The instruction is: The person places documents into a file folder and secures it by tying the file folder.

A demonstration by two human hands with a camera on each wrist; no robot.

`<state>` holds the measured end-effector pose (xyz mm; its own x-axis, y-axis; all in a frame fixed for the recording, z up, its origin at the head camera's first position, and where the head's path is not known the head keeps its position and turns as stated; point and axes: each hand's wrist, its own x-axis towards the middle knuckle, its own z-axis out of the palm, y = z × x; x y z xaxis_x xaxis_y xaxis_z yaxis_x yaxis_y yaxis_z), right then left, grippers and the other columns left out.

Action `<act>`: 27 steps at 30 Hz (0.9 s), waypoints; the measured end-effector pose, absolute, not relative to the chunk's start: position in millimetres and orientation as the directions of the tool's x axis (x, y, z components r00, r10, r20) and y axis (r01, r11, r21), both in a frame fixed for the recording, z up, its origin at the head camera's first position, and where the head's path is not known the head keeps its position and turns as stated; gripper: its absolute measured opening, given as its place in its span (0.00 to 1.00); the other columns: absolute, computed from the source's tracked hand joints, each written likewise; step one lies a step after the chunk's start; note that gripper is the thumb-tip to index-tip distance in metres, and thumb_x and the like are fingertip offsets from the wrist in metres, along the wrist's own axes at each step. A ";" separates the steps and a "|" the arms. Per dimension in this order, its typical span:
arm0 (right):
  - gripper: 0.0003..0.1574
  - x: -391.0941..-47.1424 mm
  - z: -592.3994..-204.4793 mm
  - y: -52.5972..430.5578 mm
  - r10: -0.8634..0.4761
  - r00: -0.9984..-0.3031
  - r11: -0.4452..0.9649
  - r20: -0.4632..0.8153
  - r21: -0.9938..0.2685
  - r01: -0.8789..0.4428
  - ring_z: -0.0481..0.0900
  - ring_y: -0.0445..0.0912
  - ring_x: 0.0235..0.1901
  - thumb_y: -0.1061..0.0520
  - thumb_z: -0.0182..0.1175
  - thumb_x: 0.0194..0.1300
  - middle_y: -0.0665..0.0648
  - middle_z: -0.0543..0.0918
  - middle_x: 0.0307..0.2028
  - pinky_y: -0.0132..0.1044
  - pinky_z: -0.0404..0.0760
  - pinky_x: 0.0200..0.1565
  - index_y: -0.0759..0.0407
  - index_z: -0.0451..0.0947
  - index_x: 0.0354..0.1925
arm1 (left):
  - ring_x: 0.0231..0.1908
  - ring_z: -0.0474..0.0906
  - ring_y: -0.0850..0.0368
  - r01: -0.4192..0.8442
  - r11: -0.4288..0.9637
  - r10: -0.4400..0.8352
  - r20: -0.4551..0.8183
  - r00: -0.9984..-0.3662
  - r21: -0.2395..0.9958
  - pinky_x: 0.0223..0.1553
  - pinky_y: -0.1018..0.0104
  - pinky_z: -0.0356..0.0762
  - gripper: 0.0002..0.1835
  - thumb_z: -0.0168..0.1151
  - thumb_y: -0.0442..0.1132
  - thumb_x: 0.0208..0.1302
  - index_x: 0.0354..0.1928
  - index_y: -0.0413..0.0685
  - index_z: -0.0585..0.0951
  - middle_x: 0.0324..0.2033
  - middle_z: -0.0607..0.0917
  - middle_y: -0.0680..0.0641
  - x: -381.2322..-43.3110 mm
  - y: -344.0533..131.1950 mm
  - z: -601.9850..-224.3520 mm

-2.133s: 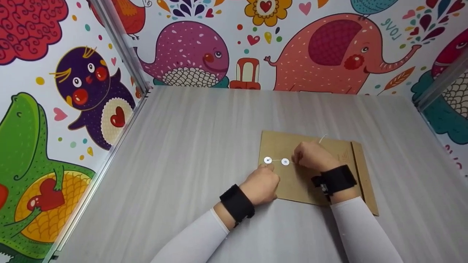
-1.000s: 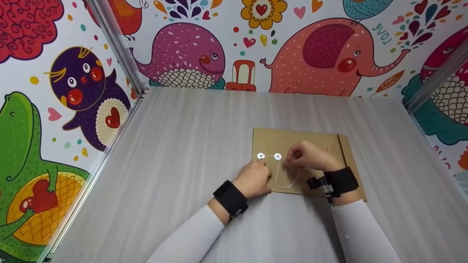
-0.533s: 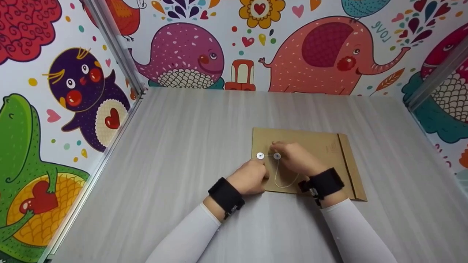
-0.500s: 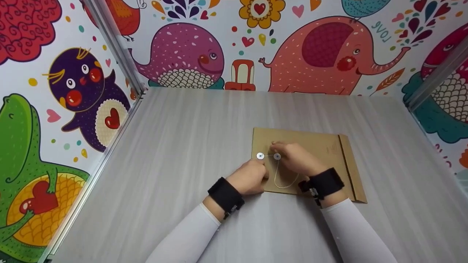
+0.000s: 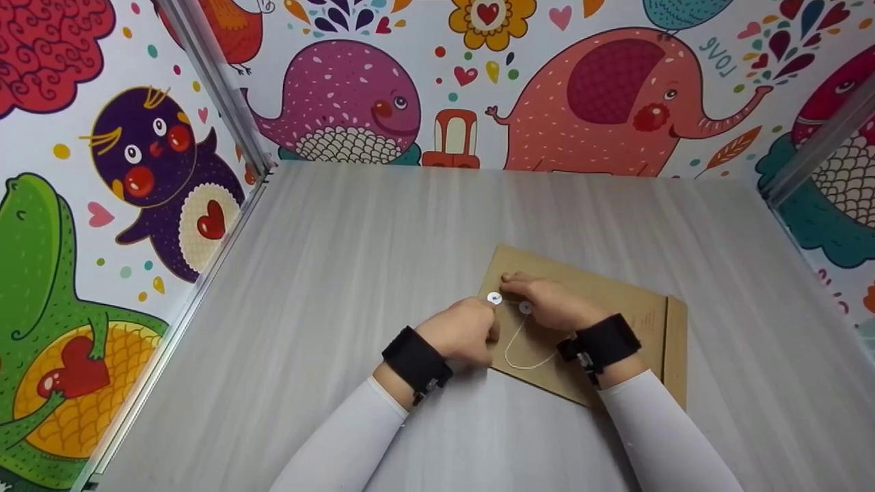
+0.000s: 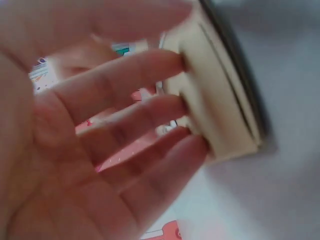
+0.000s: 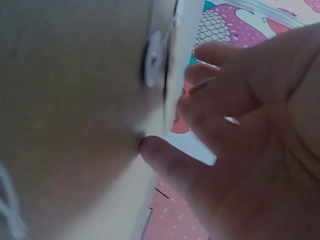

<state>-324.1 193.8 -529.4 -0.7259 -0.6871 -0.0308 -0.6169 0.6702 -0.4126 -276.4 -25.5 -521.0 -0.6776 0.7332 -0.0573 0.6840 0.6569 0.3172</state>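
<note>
A brown paper string-tie envelope [image 5: 615, 307] lies at an angle under both hands. Near its left end sit two white button discs, the outer disc [image 5: 494, 298] and the inner disc [image 5: 526, 307], with thread between them. A loose white string [image 5: 523, 367] loops down from the inner disc. At the left edge, my left hand [image 5: 461, 331] touches the envelope; the left wrist view has its fingers [image 6: 125, 80] stretched out, tips against the paper. My right hand [image 5: 554, 304] rests over the envelope beside the inner disc. Its thumb [image 7: 175, 160] touches the paper in the right wrist view, fingers loosely bent.
The grey wood-grain table [image 5: 342, 273] surrounds the envelope. Behind it stands a wall [image 5: 458, 89] printed with cartoon animals, and another printed panel [image 5: 55, 260] closes the left side. A metal rail [image 5: 225, 253] runs along the table's left edge.
My right hand has let go of the string, which now hangs in a slack loop, and moved left to the discs. The envelope has turned clockwise, its right end swinging toward me.
</note>
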 end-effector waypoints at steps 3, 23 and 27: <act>0.29 -324.8 -531.2 196.7 -0.701 -0.709 0.670 -0.073 -0.407 -0.621 0.68 0.70 0.75 0.75 0.48 0.72 0.74 0.72 0.74 0.62 0.66 0.75 0.73 0.75 0.69 | 0.29 0.75 0.60 0.628 0.707 0.672 -0.034 -0.739 0.326 0.35 0.70 0.73 0.12 0.75 0.48 0.55 0.20 0.50 0.87 0.18 0.81 0.57 -272.0 -17.9 -522.4; 0.34 -329.7 -535.9 203.7 -0.714 -0.698 0.624 -0.053 -0.499 -0.601 0.67 0.68 0.76 0.79 0.46 0.68 0.72 0.72 0.74 0.63 0.65 0.76 0.71 0.75 0.70 | 0.36 0.88 0.53 0.449 0.893 0.449 0.024 -0.893 0.009 0.38 0.61 0.86 0.08 0.69 0.43 0.68 0.36 0.47 0.91 0.35 0.91 0.48 -251.6 31.6 -542.6; 0.38 -329.9 -534.5 203.8 -0.704 -0.708 0.630 -0.054 -0.508 -0.588 0.67 0.67 0.76 0.81 0.46 0.64 0.71 0.72 0.74 0.63 0.64 0.76 0.71 0.75 0.70 | 0.36 0.87 0.56 0.475 0.879 0.476 0.058 -0.877 -0.041 0.38 0.63 0.85 0.10 0.71 0.47 0.67 0.36 0.48 0.90 0.33 0.90 0.51 -251.1 29.7 -540.6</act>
<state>-329.9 203.8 -534.5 -0.7079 -0.7043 -0.0538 -0.5878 0.6296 -0.5080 -251.1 29.7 -540.6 -0.8773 0.4765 0.0579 0.4748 0.8792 -0.0406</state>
